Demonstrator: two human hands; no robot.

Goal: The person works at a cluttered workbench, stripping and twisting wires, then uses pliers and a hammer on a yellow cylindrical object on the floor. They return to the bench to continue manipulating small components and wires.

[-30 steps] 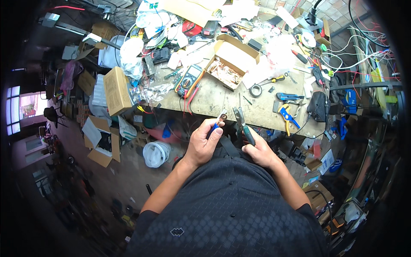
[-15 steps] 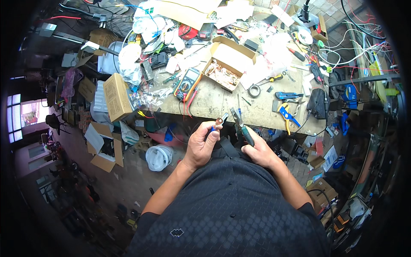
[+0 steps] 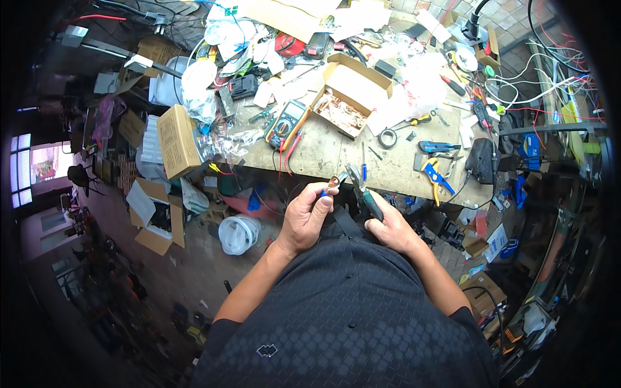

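Note:
Pinched between the thumb and fingers of my left hand (image 3: 306,216) is a small copper piece (image 3: 334,182), which looks like a cable lug, with a bit of blue showing beside it. Its silvery end points up and right. My right hand (image 3: 391,227) is wrapped round dark green-handled pliers (image 3: 367,196), whose jaws point up, close to the lug's end. Whether the jaws touch it I cannot tell. Both hands are in front of my body, just off the table's near edge. Beyond them, an open cardboard box (image 3: 359,83) holds several copper pieces.
On the worktable (image 3: 317,152) lie a multimeter (image 3: 284,126), a roll of black tape (image 3: 387,137), a blue utility knife (image 3: 438,147), blue-and-yellow wire strippers (image 3: 435,176) and a blue-handled screwdriver (image 3: 364,171). Below left stands a white bucket (image 3: 239,235). Tangled wires hang at the far right.
The pliers' jaws and the copper lug have come slightly closer together. Both hands keep their grips. The table has shifted a little in the view.

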